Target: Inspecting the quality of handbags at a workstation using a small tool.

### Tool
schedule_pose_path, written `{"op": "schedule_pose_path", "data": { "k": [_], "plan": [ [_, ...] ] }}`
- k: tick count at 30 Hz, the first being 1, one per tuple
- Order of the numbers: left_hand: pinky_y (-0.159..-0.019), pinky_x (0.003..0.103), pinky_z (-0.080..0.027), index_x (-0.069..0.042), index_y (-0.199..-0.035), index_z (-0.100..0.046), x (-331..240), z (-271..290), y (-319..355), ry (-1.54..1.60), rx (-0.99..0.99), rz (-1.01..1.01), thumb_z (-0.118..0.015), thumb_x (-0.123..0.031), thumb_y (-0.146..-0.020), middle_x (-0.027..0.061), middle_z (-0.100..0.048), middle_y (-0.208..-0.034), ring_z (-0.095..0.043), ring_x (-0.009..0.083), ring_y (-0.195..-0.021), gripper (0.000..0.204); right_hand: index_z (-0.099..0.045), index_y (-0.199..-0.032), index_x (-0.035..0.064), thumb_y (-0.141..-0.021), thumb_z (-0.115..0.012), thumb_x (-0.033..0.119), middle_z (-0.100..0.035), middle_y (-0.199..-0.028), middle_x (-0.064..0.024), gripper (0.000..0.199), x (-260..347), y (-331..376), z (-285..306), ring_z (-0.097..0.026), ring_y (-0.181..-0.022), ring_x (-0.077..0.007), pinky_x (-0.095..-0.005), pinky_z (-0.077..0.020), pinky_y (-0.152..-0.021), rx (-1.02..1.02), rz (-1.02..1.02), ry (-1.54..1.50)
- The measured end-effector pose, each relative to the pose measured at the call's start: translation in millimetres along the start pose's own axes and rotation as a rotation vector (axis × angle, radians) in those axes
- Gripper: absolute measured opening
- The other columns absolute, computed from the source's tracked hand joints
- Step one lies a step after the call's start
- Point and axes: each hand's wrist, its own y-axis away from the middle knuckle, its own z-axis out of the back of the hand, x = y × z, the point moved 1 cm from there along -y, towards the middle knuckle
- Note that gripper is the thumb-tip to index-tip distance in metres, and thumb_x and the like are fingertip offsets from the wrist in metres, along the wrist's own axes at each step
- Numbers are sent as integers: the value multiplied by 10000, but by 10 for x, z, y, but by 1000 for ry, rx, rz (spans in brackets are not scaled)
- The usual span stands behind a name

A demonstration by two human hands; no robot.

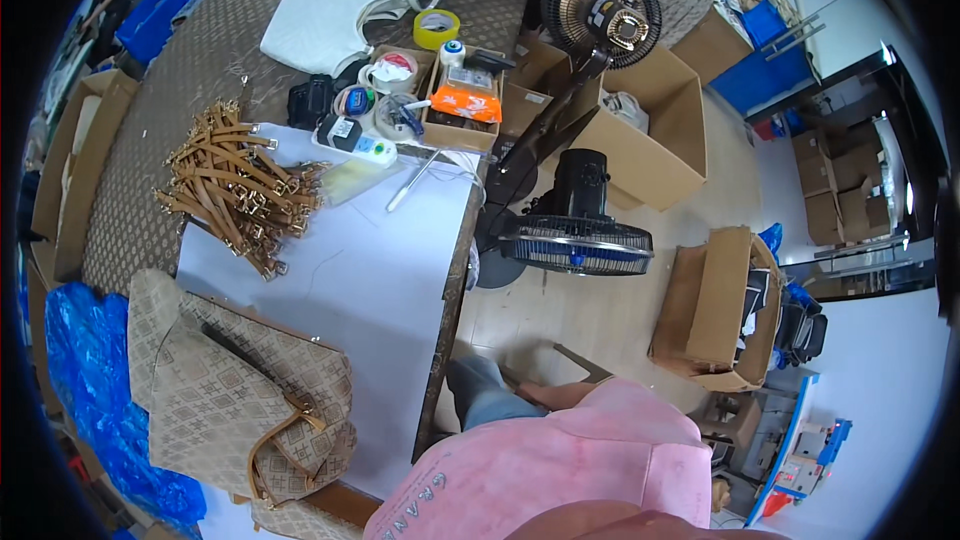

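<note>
A bare forearm, seemingly my right, comes out of the pink sleeve beside a jeans-covered knee (480, 390). My right hand (528, 392) is low by the knee, next to a dark stool-like edge; its fingers do not show clearly. My left hand is out of sight. On the table lies a beige patterned handbag (240, 400) with a tan leather strap (262, 450). Farther up, a heap of tan leather straps with gold buckles (235, 180) rests partly on a white sheet (370, 270). No hand touches the bag or the straps.
Tape rolls, including a yellow one (436, 28), and small boxes crowd the table's far edge with white bags (325, 15). A black fan (578, 240) stands beside the table. Cartons (650, 130) sit on the floor. Blue plastic (100, 390) lies left of the handbag. Other people are at the back.
</note>
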Motion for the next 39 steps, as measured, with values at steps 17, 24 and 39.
{"op": "schedule_pose_path", "data": {
  "k": [17,24,39],
  "plan": [
    [-934,347,-457,-52,-1229,-558,902,2676,2956,-646,-13,523,-673,-127,-849,165,-583,-1224,-550,265,-1106,405,-600,-1220,85,-873,-523,262,-626,-1187,-159,397,53,1318,-1235,-593,-1109,-321,-514,-441,-946,760,-263,453],
    [-923,345,-461,-48,-1209,-567,1043,2637,2764,-767,-90,595,-672,-114,-845,163,-590,-1208,-556,258,-1087,384,-609,-1273,110,-977,-456,369,-490,-1435,-107,422,-638,486,-696,-440,-1344,-286,-510,-365,-1054,846,-640,610],
    [-900,340,-470,-38,-1165,-586,1609,1335,2534,-534,-379,617,-671,-87,-838,160,-605,-1172,-568,245,-1047,342,-702,-1043,22,-830,-563,614,-669,-1111,-191,644,-441,130,-1403,-661,-988,-328,-418,-509,-844,741,-760,41]
  ]
}}
